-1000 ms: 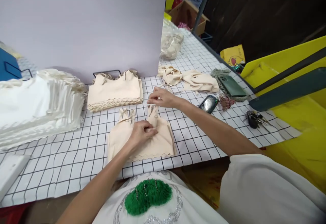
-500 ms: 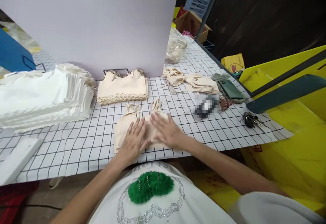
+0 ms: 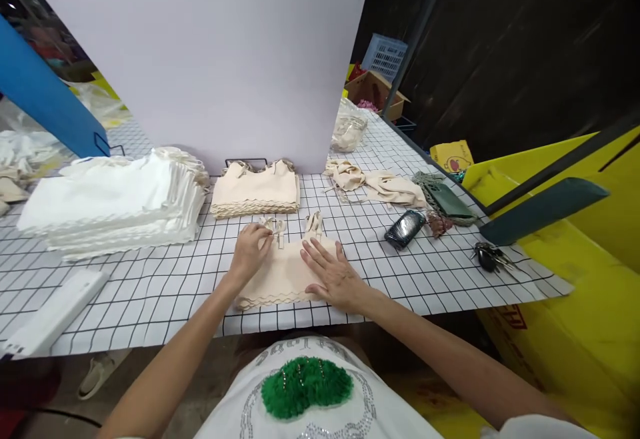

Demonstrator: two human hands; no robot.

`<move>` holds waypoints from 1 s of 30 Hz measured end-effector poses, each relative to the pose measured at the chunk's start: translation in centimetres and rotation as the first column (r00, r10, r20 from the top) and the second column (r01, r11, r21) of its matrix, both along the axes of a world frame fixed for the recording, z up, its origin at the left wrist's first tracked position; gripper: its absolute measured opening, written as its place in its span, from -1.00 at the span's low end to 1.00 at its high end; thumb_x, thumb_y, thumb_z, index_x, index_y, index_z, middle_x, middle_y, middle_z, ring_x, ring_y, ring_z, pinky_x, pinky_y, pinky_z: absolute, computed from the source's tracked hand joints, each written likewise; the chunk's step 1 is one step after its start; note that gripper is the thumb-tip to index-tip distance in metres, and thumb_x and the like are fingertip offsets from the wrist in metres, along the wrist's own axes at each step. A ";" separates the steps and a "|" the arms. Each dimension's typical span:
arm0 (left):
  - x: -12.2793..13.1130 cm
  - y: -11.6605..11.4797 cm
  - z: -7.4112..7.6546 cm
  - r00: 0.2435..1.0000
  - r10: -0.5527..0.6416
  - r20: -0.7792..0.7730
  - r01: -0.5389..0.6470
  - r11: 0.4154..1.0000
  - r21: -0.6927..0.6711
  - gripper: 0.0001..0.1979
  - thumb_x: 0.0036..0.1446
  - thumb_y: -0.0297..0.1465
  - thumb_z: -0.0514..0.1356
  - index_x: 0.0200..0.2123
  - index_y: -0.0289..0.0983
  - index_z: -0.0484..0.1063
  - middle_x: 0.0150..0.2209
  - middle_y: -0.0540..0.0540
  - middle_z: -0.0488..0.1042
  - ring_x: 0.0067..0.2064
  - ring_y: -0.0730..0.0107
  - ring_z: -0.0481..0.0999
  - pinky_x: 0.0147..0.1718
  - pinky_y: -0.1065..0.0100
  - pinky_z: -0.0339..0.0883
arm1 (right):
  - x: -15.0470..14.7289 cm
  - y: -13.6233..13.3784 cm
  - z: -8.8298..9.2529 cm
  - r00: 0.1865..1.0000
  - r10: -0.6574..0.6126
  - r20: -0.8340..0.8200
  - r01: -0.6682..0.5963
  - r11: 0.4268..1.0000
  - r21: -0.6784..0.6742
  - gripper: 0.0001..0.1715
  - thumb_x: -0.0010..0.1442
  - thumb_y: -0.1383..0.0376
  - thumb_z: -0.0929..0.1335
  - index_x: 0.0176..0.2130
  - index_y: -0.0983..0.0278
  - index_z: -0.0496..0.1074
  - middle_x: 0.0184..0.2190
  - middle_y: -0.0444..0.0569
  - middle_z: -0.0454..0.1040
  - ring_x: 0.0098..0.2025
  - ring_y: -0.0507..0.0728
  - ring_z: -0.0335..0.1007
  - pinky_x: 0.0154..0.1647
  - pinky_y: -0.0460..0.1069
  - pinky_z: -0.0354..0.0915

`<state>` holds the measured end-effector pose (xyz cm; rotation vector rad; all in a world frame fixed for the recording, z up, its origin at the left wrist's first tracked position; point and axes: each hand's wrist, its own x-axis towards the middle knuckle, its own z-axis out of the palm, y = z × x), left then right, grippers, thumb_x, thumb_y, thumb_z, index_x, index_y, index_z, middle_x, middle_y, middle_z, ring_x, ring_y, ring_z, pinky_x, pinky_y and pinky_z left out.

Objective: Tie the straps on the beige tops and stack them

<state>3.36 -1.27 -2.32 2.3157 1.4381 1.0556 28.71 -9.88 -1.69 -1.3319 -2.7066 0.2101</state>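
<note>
Pressing down with the right hand (image 3: 337, 280), flat and spread, on the beige garment (image 3: 285, 271); pinching at its left strap (image 3: 281, 232) with the left hand (image 3: 246, 252). Having the garment lying flat near the front edge of the checked tabletop (image 3: 180, 292). Facing a stack of beige garments (image 3: 256, 191) just beyond and, to the left, a stack of white garments (image 3: 113, 202). Looking, right of the pale board (image 3: 225, 59), toward a clear plastic bag (image 3: 349, 129) holding beige cloth; farther back, toward an open cardboard box (image 3: 383, 89) containing something pinkish purple (image 3: 367, 104), and toward a blue slotted crate (image 3: 385, 56) behind, too distant for telling its contents. Showing red print on a small yellow packet (image 3: 451, 157) past the table's right edge, too small for reading; showing red letters on yellow sheeting (image 3: 505, 346) below the table, only partly visible. Wearing a white shirt (image 3: 400, 412) with silvery lettering, not clearly legible.
</note>
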 end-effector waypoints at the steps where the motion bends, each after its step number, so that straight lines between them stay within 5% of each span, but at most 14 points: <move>1: 0.4 1.0 0.3 0.999 -0.005 0.047 0.007 0.999 -0.040 -0.82 0.24 -0.37 0.14 -0.24 -0.23 0.56 -0.21 -0.16 0.53 -0.16 0.18 0.53 -0.11 0.16 0.44 | -0.5 0.1 -0.1 1.000 0.008 0.006 -0.008 1.000 -0.019 -0.10 0.43 -0.09 0.14 0.48 0.30 -0.24 0.49 0.20 -0.20 0.54 0.36 -0.35 0.36 0.61 -0.20; 4: 0.5 3.2 0.5 0.979 0.021 0.202 0.029 0.970 -0.243 -0.92 0.03 -0.35 0.31 -0.38 -0.21 0.55 -0.31 -0.10 0.51 -0.23 0.22 0.49 -0.20 0.25 0.40 | -1.0 0.2 -0.6 1.000 0.004 0.017 -0.003 0.998 -0.062 -0.11 0.42 -0.08 0.18 0.48 0.30 -0.16 0.48 0.22 -0.17 0.53 0.39 -0.29 0.34 0.61 -0.11; 7: -0.2 4.5 -0.2 0.940 0.138 0.311 0.004 0.909 -0.416 -0.78 -0.08 -0.22 0.38 -0.51 -0.23 0.48 -0.47 -0.05 0.49 -0.35 0.28 0.45 -0.31 0.31 0.34 | -0.7 0.1 -1.1 1.000 -0.005 0.018 0.007 0.998 -0.070 -0.12 0.41 -0.05 0.22 0.47 0.31 -0.11 0.48 0.22 -0.19 0.53 0.40 -0.29 0.33 0.61 -0.08; 14: -2.1 5.7 -0.5 0.858 0.248 0.450 0.070 0.811 -0.581 -0.50 -0.06 0.03 0.29 -0.29 -0.32 0.49 -0.43 -0.14 0.59 -0.51 0.45 0.40 -0.49 0.40 0.27 | -0.5 0.2 -1.5 1.000 -0.001 -0.028 0.000 0.998 -0.065 -0.14 0.41 -0.06 0.21 0.47 0.27 -0.07 0.49 0.18 -0.18 0.53 0.38 -0.29 0.36 0.56 -0.07; 18: -2.4 6.5 0.7 0.888 0.192 0.418 0.106 0.798 -0.593 -0.58 -0.21 -0.22 0.41 -0.24 -0.31 0.58 -0.44 -0.10 0.58 -0.43 0.35 0.48 -0.40 0.35 0.35 | -0.4 0.1 -1.8 0.999 0.004 -0.036 -0.006 0.998 -0.061 -0.16 0.42 -0.07 0.18 0.47 0.27 -0.07 0.49 0.17 -0.18 0.53 0.38 -0.30 0.36 0.57 -0.08; 24: -2.8 7.4 0.9 0.899 0.270 0.346 -0.050 0.846 -0.531 -0.81 -0.23 -0.41 0.37 -0.41 -0.23 0.58 -0.53 -0.01 0.47 -0.34 0.26 0.49 -0.32 0.31 0.35 | -0.2 0.2 -2.2 0.998 0.012 -0.065 -0.013 1.000 -0.019 -0.18 0.42 -0.06 0.19 0.47 0.23 -0.06 0.49 0.15 -0.14 0.53 0.38 -0.28 0.34 0.59 -0.04; 27: -3.1 7.0 0.9 0.910 0.237 0.340 0.017 0.799 -0.601 -0.73 -0.31 -0.35 0.44 -0.42 -0.28 0.61 -0.57 -0.01 0.46 -0.42 0.28 0.48 -0.40 0.31 0.36 | -0.2 0.2 -2.4 0.998 0.014 -0.065 -0.015 1.000 -0.014 -0.18 0.42 -0.05 0.20 0.46 0.23 -0.05 0.48 0.15 -0.12 0.53 0.39 -0.25 0.33 0.59 -0.02; 30: -3.3 6.2 1.7 0.883 0.158 0.442 0.202 0.722 -0.662 -0.54 -0.28 -0.22 0.49 -0.25 -0.31 0.66 -0.40 -0.13 0.62 -0.32 0.21 0.58 -0.30 0.25 0.45 | -0.2 0.0 -2.6 0.997 0.011 -0.075 -0.012 1.000 -0.009 -0.19 0.41 -0.04 0.22 0.46 0.20 -0.05 0.48 0.14 -0.10 0.53 0.38 -0.25 0.34 0.58 -0.04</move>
